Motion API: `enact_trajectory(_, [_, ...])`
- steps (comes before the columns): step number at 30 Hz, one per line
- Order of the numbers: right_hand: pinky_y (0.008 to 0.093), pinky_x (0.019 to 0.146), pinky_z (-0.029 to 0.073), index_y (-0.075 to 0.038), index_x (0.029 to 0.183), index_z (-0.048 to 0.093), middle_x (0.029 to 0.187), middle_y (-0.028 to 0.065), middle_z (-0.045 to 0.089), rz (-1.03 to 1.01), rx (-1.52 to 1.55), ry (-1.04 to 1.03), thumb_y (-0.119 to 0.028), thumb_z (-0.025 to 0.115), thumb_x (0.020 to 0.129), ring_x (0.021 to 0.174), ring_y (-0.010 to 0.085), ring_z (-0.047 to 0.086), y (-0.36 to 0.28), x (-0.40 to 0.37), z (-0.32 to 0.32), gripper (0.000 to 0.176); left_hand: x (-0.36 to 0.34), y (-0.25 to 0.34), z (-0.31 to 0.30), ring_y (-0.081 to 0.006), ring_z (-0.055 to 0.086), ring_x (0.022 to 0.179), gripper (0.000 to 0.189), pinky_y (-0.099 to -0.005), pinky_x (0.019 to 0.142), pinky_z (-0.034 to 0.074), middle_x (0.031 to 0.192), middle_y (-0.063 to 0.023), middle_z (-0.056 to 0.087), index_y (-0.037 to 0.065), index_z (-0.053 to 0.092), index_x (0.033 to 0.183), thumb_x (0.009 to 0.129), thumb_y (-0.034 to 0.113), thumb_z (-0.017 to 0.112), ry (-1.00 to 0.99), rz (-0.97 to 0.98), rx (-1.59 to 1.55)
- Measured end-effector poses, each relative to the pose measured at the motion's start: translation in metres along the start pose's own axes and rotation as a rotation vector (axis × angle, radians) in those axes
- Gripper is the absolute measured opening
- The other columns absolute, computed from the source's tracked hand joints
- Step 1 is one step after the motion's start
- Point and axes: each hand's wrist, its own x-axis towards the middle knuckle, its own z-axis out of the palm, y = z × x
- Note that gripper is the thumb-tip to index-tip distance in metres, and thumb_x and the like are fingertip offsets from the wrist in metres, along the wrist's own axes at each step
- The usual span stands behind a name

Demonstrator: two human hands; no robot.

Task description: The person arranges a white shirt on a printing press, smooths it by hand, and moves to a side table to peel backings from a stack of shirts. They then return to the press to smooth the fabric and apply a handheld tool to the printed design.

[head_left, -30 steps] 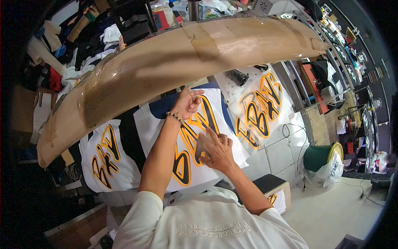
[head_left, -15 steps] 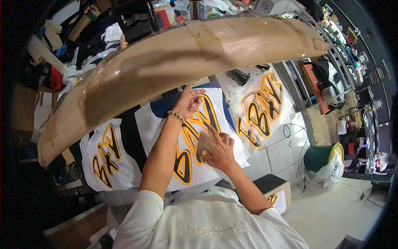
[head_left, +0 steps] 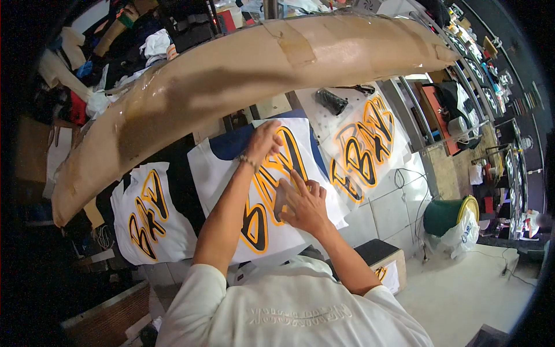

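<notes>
A white garment piece (head_left: 231, 191) lies flat before me, with large black letters outlined in orange (head_left: 254, 231). My left hand (head_left: 265, 143) is over the far end of the lettering, fingers bent and apart, holding nothing I can see. Lower and to the right, my right hand (head_left: 305, 203) rests on or just above the print, palm down with its fingers spread. A dark shadow falls on the print beside its fingertips. Dark blue fabric (head_left: 225, 144) shows behind the upper edge of the white piece.
A long brown taped board (head_left: 202, 81) arches across the space beyond my hands. A similar printed white piece (head_left: 150, 214) lies left. Clear sheets with the same lettering (head_left: 364, 150) and a black cylinder (head_left: 331, 102) lie right. A green bucket (head_left: 445, 218) stands on the floor.
My left hand has turned and its fingers, stretched out before, are now more bent. My right hand has barely moved. The view has shifted slightly.
</notes>
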Motion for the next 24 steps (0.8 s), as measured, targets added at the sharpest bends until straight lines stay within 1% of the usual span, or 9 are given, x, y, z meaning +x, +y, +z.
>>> enact_trajectory(1, [0.0494, 0.101, 0.035, -0.023, 0.149, 0.047, 0.159, 0.0083, 0.034, -0.003, 0.001, 0.007, -0.042, 0.084, 0.063, 0.123, 0.0341, 0.043, 0.000, 0.000, 0.000, 0.096, -0.014, -0.002, 0.004, -0.0154, 0.059, 0.054, 0.042, -0.0273, 0.051, 0.048, 0.071, -0.0060, 0.064, 0.001, 0.064, 0.115, 0.102, 0.040, 0.054, 0.126, 0.150, 0.391])
enact_trajectory(3, [0.0495, 0.101, 0.035, -0.023, 0.149, 0.047, 0.159, 0.0084, 0.034, 0.004, -0.004, -0.003, -0.042, 0.084, 0.063, 0.123, 0.0341, 0.043, -0.001, 0.001, 0.000, 0.096, -0.045, -0.027, -0.010, -0.0241, 0.068, 0.074, 0.030, -0.0350, 0.070, 0.055, 0.083, -0.0106, 0.069, 0.004, 0.066, 0.115, 0.093, 0.024, 0.067, 0.157, 0.565, 0.840])
enact_trajectory(5, [0.0497, 0.101, 0.035, -0.023, 0.150, 0.046, 0.159, 0.0085, 0.034, 0.014, -0.009, -0.015, -0.042, 0.084, 0.063, 0.123, 0.0342, 0.043, -0.001, -0.001, 0.001, 0.097, -0.089, -0.042, -0.020, -0.0291, 0.065, 0.105, 0.037, -0.0424, 0.092, 0.051, 0.114, -0.0162, 0.068, 0.002, 0.068, 0.118, 0.087, 0.021, 0.073, 0.127, 0.635, 0.983])
enact_trajectory(6, [0.0499, 0.101, 0.035, -0.023, 0.150, 0.046, 0.159, 0.0086, 0.034, 0.007, -0.009, -0.003, -0.042, 0.084, 0.063, 0.123, 0.0345, 0.043, 0.000, -0.001, 0.003, 0.097, -0.115, -0.045, -0.021, -0.0291, 0.065, 0.105, 0.037, -0.0424, 0.092, 0.051, 0.114, -0.0162, 0.068, 0.002, 0.068, 0.118, 0.087, 0.021, 0.073, 0.124, 0.631, 0.982])
enact_trajectory(8, [0.0501, 0.102, 0.034, -0.023, 0.149, 0.046, 0.159, 0.0086, 0.034, -0.002, -0.010, 0.009, -0.042, 0.084, 0.063, 0.123, 0.0348, 0.043, 0.003, -0.001, 0.006, 0.097, -0.157, -0.046, -0.020, -0.0362, 0.048, 0.132, 0.048, -0.0497, 0.108, 0.038, 0.145, -0.0173, 0.052, 0.005, 0.065, 0.127, 0.084, 0.024, 0.076, 0.152, 0.611, 1.265])
enact_trajectory(9, [0.0504, 0.102, 0.034, -0.023, 0.149, 0.047, 0.159, 0.0086, 0.034, -0.006, -0.013, 0.014, -0.041, 0.084, 0.063, 0.124, 0.0352, 0.043, 0.004, -0.002, 0.008, 0.096, -0.166, -0.051, -0.020, -0.0362, 0.048, 0.132, 0.048, -0.0497, 0.108, 0.038, 0.145, -0.0173, 0.052, 0.005, 0.065, 0.127, 0.084, 0.024, 0.076, 0.155, 0.607, 1.263])
enact_trajectory(11, [0.0506, 0.102, 0.034, -0.023, 0.149, 0.047, 0.160, 0.0086, 0.034, -0.021, -0.017, 0.016, -0.041, 0.084, 0.063, 0.125, 0.0356, 0.043, 0.004, -0.002, 0.007, 0.096, -0.176, -0.059, -0.022, -0.0417, 0.033, 0.142, 0.055, -0.0567, 0.115, 0.027, 0.157, -0.0160, 0.038, 0.009, 0.061, 0.135, 0.086, 0.030, 0.074, 0.173, 0.606, 1.303])
enact_trajectory(14, [0.0518, 0.103, 0.034, -0.022, 0.149, 0.047, 0.160, 0.0091, 0.034, -0.035, 0.013, 0.024, -0.040, 0.083, 0.064, 0.126, 0.0363, 0.043, 0.004, -0.003, 0.005, 0.095, -0.176, -0.071, -0.025, -0.0428, 0.033, 0.143, 0.059, -0.0604, 0.115, 0.024, 0.158, -0.0161, 0.037, 0.011, 0.057, 0.140, 0.088, 0.036, 0.070, 0.209, 0.644, 1.345])
enact_trajectory(24, [0.0683, 0.112, 0.021, -0.024, 0.149, 0.047, 0.162, 0.0099, 0.032, -0.061, -0.021, 0.060, -0.050, 0.083, 0.068, 0.144, 0.0437, 0.028, 0.012, -0.009, 0.009, 0.093, -0.174, -0.073, -0.023, -0.0432, 0.035, 0.139, 0.057, -0.0615, 0.112, 0.025, 0.155, -0.0155, 0.041, 0.012, 0.058, 0.137, 0.087, 0.037, 0.067, 0.250, 0.686, 1.335])
